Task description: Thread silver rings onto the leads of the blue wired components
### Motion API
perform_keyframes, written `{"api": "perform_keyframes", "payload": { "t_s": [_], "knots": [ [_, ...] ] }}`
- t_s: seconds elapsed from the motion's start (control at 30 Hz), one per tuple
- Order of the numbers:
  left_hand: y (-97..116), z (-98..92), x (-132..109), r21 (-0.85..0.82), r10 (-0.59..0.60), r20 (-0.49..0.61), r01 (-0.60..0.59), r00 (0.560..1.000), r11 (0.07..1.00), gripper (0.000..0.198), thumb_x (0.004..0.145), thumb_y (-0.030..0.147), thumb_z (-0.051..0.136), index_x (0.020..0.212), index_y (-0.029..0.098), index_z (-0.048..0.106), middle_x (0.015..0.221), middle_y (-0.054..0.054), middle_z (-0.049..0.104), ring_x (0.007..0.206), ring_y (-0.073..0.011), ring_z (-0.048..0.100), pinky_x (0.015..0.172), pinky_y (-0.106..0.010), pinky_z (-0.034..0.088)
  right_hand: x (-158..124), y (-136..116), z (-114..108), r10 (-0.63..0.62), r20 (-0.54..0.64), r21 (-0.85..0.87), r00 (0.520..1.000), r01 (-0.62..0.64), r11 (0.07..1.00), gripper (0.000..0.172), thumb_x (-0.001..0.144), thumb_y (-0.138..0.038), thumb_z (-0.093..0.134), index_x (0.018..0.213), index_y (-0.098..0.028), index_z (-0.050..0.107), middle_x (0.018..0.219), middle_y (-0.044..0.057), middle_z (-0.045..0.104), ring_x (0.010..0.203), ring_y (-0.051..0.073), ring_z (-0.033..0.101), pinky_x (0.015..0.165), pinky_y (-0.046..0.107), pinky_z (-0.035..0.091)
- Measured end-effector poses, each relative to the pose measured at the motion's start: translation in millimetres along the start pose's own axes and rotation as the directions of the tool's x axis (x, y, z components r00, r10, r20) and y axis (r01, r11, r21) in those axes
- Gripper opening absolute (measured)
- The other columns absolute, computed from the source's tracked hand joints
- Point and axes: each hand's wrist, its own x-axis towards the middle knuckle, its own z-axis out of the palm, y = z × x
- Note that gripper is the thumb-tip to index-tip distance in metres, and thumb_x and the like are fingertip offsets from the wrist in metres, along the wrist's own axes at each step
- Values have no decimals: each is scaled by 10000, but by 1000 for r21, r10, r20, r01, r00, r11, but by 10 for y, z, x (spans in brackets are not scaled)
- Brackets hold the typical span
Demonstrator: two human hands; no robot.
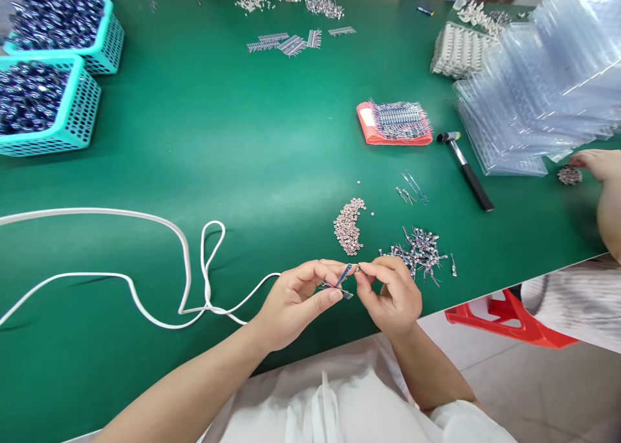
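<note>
My left hand (295,301) is closed on a short strip of small metal-and-blue parts (344,275), held between thumb and fingers above the table's front edge. Close beside it, my right hand (392,294) pinches a tiny piece (358,268) at the strip's end; its kind is too small to tell. Just beyond the hands lies a heap of small copper-coloured discs (347,229). Loose metal pieces with thin leads (422,252) are scattered past my right hand. A few thin wire-like parts (412,187) rest farther back.
A black-handled hammer (470,174) lies near a red band with stacked component strips (400,121). Clear plastic trays (528,107) pile up at right, beside a co-worker's hand (599,165). White cable (187,262) loops at left. Turquoise baskets (80,110) hold dark shiny parts.
</note>
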Motion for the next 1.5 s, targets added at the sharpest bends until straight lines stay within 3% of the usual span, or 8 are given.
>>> {"api": "perform_keyframes", "payload": {
  "t_s": [0.13, 0.23, 0.37, 0.5, 0.6, 0.9, 1.13, 1.5],
  "knots": [
    [4, 6, 1, -42, -10, -4, 10, 1000, 999, 47, 879, 136, 698, 856, 176, 689, 1155, -92, 757, 1127, -227, 666, 945, -351, 543, 0, 14, 2, -89, 0, -81, 996, 89, 993, 342, 825, -50, 674, 1096, -259, 664, 826, 19, 669, 697, 136, 658, 601, 258, 572],
    [-1, 5, -3, -81, -42, -5, 41, 999, 996, 32, 870, 151, 714, 856, 168, 692, 1144, -99, 764, 1087, -221, 686, 908, -335, 566, -15, 24, 13, -86, -11, -76, 996, 85, 993, 346, 817, -40, 675, 1088, -256, 672, 820, 21, 669, 704, 141, 656, 604, 262, 567],
    [-11, 0, -7, -95, -76, -25, 73, 997, 993, 45, 856, 172, 737, 849, 160, 694, 1135, -102, 769, 1090, -228, 688, 906, -332, 571, -32, 31, 15, 36, 9, 72, 999, -37, 997, 328, 820, -26, 664, 1058, -252, 681, 853, 22, 651, 674, 121, 620, 574, 257, 538],
    [-9, -10, 13, -98, -96, -92, 86, 991, 991, 69, 847, 184, 753, 829, 159, 690, 1087, -82, 785, 988, -186, 717, 899, -307, 570, -22, 16, -10, 201, 79, 275, 976, -215, 937, 276, 840, -46, 650, 1012, -256, 700, 831, 13, 621, 669, 120, 600, 536, 250, 496],
    [1, -13, 40, -94, -95, -162, 80, 982, 992, 84, 825, 187, 776, 819, 156, 698, 989, -62, 799, 898, -157, 728, 862, -274, 576, -27, -12, -26, 240, 114, 337, 964, -264, 903, 269, 842, -46, 646, 997, -257, 710, 814, 10, 613, 673, 123, 594, 545, 258, 489],
    [18, 34, 77, -183, -143, -202, 106, 969, 977, 160, 761, 216, 835, 790, 148, 693, 823, -28, 805, 762, -126, 738, 765, -232, 601, -93, -56, 9, 131, 126, 322, 983, -165, 932, 401, 811, 5, 652, 1097, -274, 685, 862, 15, 623, 697, 128, 602, 575, 267, 505],
    [11, 41, 82, -215, -188, -205, 143, 960, 966, 185, 737, 188, 851, 778, 133, 679, 808, -42, 810, 739, -137, 749, 733, -243, 623, -80, -36, 38, 192, 134, 358, 972, -228, 906, 359, 821, -8, 650, 1067, -266, 693, 859, 14, 624, 708, 128, 601, 572, 265, 499],
    [-52, 23, 59, -15, -74, -215, 72, 974, 997, 75, 799, 163, 788, 804, 160, 713, 876, -28, 811, 842, -139, 754, 827, -233, 608, -96, -20, 34, 175, 120, 341, 977, -207, 917, 367, 814, -14, 658, 1077, -268, 692, 845, 11, 624, 696, 131, 594, 570, 270, 501]
  ]
}}
